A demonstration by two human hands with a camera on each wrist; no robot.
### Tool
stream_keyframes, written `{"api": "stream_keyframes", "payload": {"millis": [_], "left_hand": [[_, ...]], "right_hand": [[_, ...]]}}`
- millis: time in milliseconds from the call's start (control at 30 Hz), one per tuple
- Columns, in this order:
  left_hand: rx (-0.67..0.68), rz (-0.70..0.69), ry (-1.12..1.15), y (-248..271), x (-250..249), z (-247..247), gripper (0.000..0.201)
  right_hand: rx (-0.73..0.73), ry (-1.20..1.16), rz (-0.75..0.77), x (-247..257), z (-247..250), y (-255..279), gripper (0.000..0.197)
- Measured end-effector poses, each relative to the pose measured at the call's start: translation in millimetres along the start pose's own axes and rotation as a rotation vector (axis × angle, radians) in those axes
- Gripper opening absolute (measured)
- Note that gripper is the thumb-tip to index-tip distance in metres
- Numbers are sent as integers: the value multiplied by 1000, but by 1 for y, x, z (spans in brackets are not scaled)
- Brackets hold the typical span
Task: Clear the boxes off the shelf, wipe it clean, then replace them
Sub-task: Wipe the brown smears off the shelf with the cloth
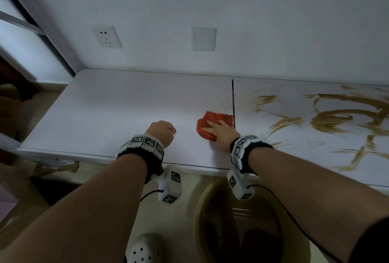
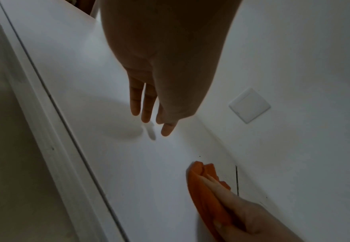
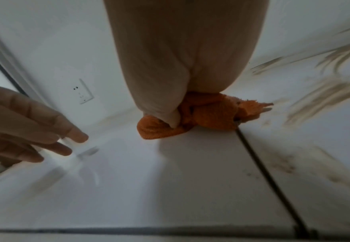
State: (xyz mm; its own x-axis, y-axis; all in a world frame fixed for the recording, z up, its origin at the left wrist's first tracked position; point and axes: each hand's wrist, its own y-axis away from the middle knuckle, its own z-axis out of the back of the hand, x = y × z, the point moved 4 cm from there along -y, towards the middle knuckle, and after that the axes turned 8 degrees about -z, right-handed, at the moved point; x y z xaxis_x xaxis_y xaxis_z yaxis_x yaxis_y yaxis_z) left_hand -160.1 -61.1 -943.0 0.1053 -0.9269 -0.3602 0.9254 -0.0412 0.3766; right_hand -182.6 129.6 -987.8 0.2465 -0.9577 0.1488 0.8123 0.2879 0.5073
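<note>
A white shelf top [image 1: 105, 104] runs below the wall, split by a dark seam [image 1: 233, 102]. Its right panel carries brown smears [image 1: 328, 119]. An orange cloth [image 1: 207, 122] lies bunched just left of the seam. My right hand [image 1: 212, 126] presses flat on it, fingers spread over the cloth [image 2: 197, 188]; the right wrist view shows the thumb tucked into a fold of the cloth [image 3: 211, 114]. My left hand [image 1: 168, 131] holds nothing and rests on the clean left panel, its fingers [image 2: 147, 114] fairly straight and touching the surface. Brown cardboard [image 1: 12, 104] sits on the floor at the left.
A socket [image 1: 106, 36] and a blank plate [image 1: 203, 38] are on the wall above the shelf. A yellowish basin [image 1: 200, 220] of dark water stands on the floor below my right arm. A white clog [image 1: 143, 250] is near the bottom edge.
</note>
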Motion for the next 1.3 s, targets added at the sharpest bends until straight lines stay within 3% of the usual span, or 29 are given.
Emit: {"api": "stream_keyframes", "payload": {"millis": [200, 300, 400, 567, 700, 867, 1000, 1133, 1300], "left_hand": [[38, 68, -65, 14, 17, -7, 43], [84, 83, -113, 18, 10, -3, 44], [102, 38, -168, 17, -13, 2, 43], [138, -52, -189, 18, -49, -7, 43], [166, -67, -250, 30, -60, -17, 40], [154, -71, -258, 35, -65, -8, 40], [146, -77, -278, 37, -54, -7, 41], [161, -15, -270, 45, -32, -4, 42], [111, -48, -184, 43, -24, 4, 43]], "right_hand": [[63, 98, 243, 58, -15, 8, 64], [130, 178, 311, 63, -21, 15, 65], [174, 172, 252, 39, -14, 29, 73], [194, 155, -6, -28, -7, 56, 85], [214, 139, -119, -47, -11, 68, 82], [184, 106, -158, -36, -8, 78, 57], [193, 89, -72, -32, 1, 87, 47], [201, 137, -123, -25, -12, 81, 50], [268, 241, -95, 1, -13, 67, 65]]}}
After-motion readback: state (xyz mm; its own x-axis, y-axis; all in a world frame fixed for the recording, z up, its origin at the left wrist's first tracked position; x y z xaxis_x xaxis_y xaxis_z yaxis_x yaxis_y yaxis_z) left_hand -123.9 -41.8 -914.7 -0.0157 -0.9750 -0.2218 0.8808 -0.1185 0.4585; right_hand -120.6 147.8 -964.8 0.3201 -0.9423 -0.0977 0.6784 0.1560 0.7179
